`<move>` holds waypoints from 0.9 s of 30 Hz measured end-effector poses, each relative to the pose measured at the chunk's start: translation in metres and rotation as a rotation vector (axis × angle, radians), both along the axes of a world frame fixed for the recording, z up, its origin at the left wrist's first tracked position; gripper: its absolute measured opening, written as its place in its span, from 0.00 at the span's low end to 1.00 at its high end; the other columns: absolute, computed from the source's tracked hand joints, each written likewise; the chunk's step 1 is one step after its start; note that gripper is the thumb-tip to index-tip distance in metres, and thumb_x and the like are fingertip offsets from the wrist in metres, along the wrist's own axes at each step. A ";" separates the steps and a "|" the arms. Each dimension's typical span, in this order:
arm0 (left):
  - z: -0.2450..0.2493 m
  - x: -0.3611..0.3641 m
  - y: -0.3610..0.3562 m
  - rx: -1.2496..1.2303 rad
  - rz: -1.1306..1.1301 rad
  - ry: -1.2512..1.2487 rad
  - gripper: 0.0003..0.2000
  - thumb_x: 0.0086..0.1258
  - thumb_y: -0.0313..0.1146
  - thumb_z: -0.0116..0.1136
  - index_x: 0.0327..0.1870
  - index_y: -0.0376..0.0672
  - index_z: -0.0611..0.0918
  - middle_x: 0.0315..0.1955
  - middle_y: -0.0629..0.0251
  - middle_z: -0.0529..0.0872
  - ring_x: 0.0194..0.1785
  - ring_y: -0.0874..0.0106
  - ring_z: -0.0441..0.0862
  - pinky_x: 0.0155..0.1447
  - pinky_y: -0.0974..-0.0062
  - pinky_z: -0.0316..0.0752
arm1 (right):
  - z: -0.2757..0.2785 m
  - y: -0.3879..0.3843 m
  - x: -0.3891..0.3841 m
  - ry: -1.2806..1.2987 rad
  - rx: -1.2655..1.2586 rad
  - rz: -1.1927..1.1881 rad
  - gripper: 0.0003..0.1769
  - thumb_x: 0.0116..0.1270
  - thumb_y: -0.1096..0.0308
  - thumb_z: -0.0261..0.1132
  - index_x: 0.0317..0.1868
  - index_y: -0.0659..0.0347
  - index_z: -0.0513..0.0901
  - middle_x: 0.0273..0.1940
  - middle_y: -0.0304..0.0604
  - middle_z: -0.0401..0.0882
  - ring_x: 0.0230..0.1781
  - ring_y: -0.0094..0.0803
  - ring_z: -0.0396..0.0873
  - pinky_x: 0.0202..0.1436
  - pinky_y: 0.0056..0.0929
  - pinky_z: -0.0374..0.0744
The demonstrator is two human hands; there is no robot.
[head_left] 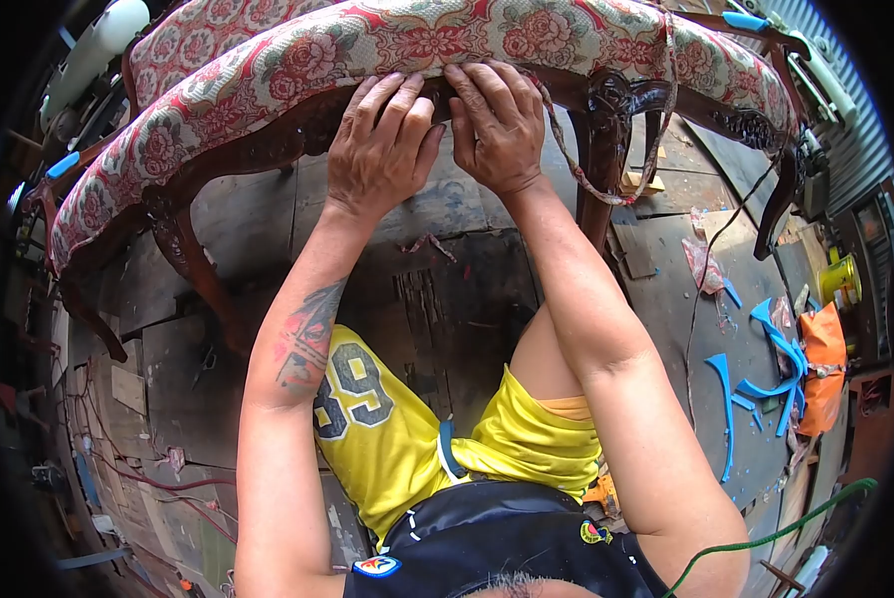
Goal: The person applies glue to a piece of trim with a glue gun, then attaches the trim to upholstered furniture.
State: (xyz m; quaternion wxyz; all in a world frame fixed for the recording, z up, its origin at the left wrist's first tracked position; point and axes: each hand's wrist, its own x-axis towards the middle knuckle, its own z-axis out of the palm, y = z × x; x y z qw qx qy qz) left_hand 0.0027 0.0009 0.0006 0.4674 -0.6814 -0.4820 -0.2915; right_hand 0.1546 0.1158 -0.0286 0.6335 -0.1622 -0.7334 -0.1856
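Outstretched, left hand (382,149) and right hand (499,125) rest bent, unclenched fingers (494,84) against floral upholstery (312,60), wooden frame (608,102) beneath them.

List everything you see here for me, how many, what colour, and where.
Floral settee: one, red and cream on dark wood, top
Loose fabric cord: one, reddish, looping below settee's front
Blue scraps: several, blue, right floor
Packet: one, orange, far right
Tin: one, yellow, far right
Thin cord: one, green, lower right
Shorts: one pair, yellow, bottom centre
Left hand, right hand: two, bare, settee's front edge
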 end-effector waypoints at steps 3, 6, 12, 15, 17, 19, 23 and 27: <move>0.000 0.000 0.000 -0.011 0.013 -0.009 0.18 0.72 0.39 0.73 0.59 0.47 0.84 0.66 0.62 0.86 0.72 0.60 0.80 0.79 0.57 0.76 | 0.000 0.000 0.000 0.003 -0.005 0.007 0.21 0.72 0.64 0.70 0.65 0.51 0.91 0.62 0.38 0.87 0.67 0.42 0.81 0.74 0.46 0.75; 0.001 0.001 -0.001 -0.010 0.013 -0.020 0.19 0.71 0.39 0.74 0.60 0.46 0.84 0.66 0.63 0.85 0.72 0.61 0.80 0.79 0.58 0.76 | 0.000 -0.001 0.000 -0.003 -0.006 0.002 0.22 0.73 0.64 0.70 0.65 0.51 0.90 0.62 0.38 0.87 0.67 0.42 0.81 0.74 0.47 0.75; 0.001 -0.004 -0.002 0.022 -0.083 -0.105 0.19 0.73 0.34 0.73 0.60 0.42 0.82 0.63 0.55 0.81 0.68 0.56 0.80 0.73 0.59 0.79 | 0.000 0.000 0.001 -0.005 -0.008 0.006 0.22 0.72 0.64 0.71 0.66 0.51 0.90 0.62 0.38 0.87 0.67 0.42 0.81 0.74 0.47 0.75; 0.006 -0.005 -0.001 0.072 -0.167 -0.202 0.14 0.77 0.27 0.67 0.59 0.37 0.81 0.60 0.52 0.80 0.65 0.54 0.80 0.70 0.58 0.79 | 0.000 0.000 0.001 -0.005 -0.001 -0.001 0.23 0.72 0.64 0.71 0.66 0.51 0.90 0.61 0.37 0.87 0.67 0.41 0.81 0.74 0.46 0.75; 0.008 -0.006 0.001 0.147 -0.244 -0.338 0.10 0.80 0.21 0.59 0.58 0.34 0.79 0.59 0.51 0.80 0.65 0.55 0.81 0.68 0.58 0.79 | 0.000 0.000 0.000 0.001 -0.003 0.000 0.23 0.72 0.64 0.71 0.67 0.50 0.90 0.61 0.37 0.87 0.67 0.40 0.81 0.73 0.46 0.76; 0.010 -0.005 0.001 0.161 -0.236 -0.376 0.08 0.82 0.19 0.55 0.57 0.33 0.80 0.57 0.50 0.81 0.65 0.55 0.81 0.69 0.58 0.79 | -0.001 0.000 0.000 0.002 -0.004 -0.002 0.23 0.72 0.64 0.71 0.67 0.49 0.90 0.61 0.37 0.87 0.67 0.40 0.81 0.73 0.46 0.76; 0.010 -0.002 -0.002 0.104 -0.120 -0.324 0.12 0.78 0.21 0.61 0.60 0.38 0.86 0.58 0.56 0.82 0.66 0.57 0.80 0.71 0.60 0.78 | -0.001 -0.001 0.000 -0.002 -0.007 -0.008 0.23 0.73 0.63 0.71 0.67 0.49 0.90 0.61 0.36 0.87 0.66 0.40 0.81 0.73 0.46 0.76; 0.010 0.002 -0.001 0.035 0.055 -0.133 0.18 0.73 0.24 0.68 0.63 0.46 0.90 0.60 0.64 0.85 0.67 0.59 0.79 0.72 0.62 0.78 | -0.001 -0.001 0.000 0.000 -0.005 -0.009 0.22 0.73 0.63 0.71 0.67 0.49 0.90 0.61 0.36 0.87 0.67 0.39 0.81 0.73 0.45 0.76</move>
